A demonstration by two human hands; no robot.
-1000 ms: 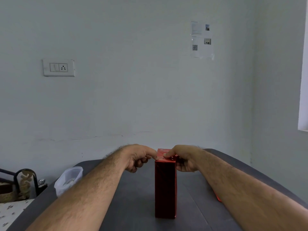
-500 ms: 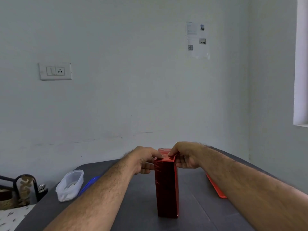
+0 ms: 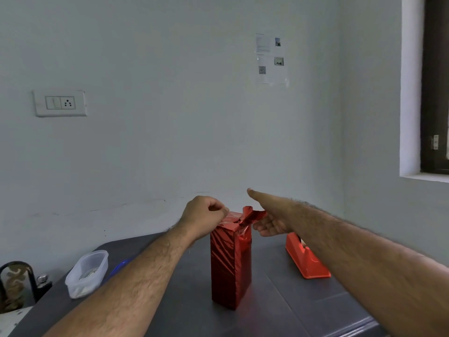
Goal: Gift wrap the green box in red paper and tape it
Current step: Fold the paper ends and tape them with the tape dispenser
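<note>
The box (image 3: 230, 263) stands upright on the dark table (image 3: 303, 310), fully covered in shiny red paper; no green shows. My left hand (image 3: 205, 216) is curled at the top left edge of the box, its fingertips pressing the folded paper there. My right hand (image 3: 269, 215) is at the top right, pinching a loose red paper flap (image 3: 252, 215) that sticks up and out from the box top, with the thumb raised.
A red tape dispenser (image 3: 306, 260) sits on the table right of the box, partly behind my right forearm. A clear plastic tub (image 3: 87, 273) and a blue object (image 3: 120, 266) lie at the left. A chair back (image 3: 14, 283) stands beyond the table's left edge.
My right hand has pulled a paper flap up and out from the box top, where both hands were pressing before. The view has shifted, showing the tape dispenser.
</note>
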